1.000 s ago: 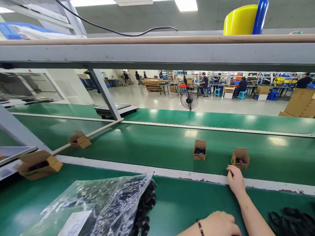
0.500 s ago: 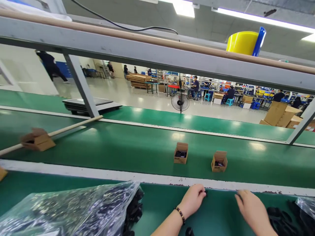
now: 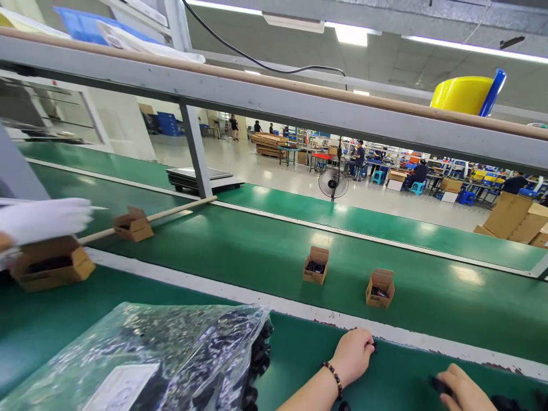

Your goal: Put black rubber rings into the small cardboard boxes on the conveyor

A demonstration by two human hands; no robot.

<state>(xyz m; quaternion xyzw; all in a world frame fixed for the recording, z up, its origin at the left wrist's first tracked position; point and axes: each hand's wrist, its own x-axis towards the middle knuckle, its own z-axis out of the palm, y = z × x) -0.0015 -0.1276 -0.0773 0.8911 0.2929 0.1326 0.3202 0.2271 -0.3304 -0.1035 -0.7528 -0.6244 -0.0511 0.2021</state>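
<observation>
My left hand (image 3: 353, 355), with a beaded bracelet at the wrist, is closed near the pale edge strip of the near green surface. A small dark piece shows at its fingertips, too little to name. To its right, my right hand (image 3: 464, 389) has its fingers closed on a small black part (image 3: 440, 386), partly hidden. Left of my hands lies a clear plastic bag (image 3: 171, 342) with many black parts, some spilling from its open end. More black parts (image 3: 505, 403) lie by my right wrist. Another small black part (image 3: 344, 406) lies below my left wrist.
Two open cardboard boxes (image 3: 315, 274) (image 3: 381, 295) with dark contents stand on the green belt (image 3: 257, 251) beyond. At left, a co-worker's white-gloved hand (image 3: 47, 220) is over an open box (image 3: 55, 274). Another box (image 3: 135, 225) touches a wooden rod (image 3: 180, 209).
The view has swung left, bringing the co-worker's gloved hand and its box into sight. My right hand has drawn down towards me, a black part now showing in its fingers. My left hand stays closed.
</observation>
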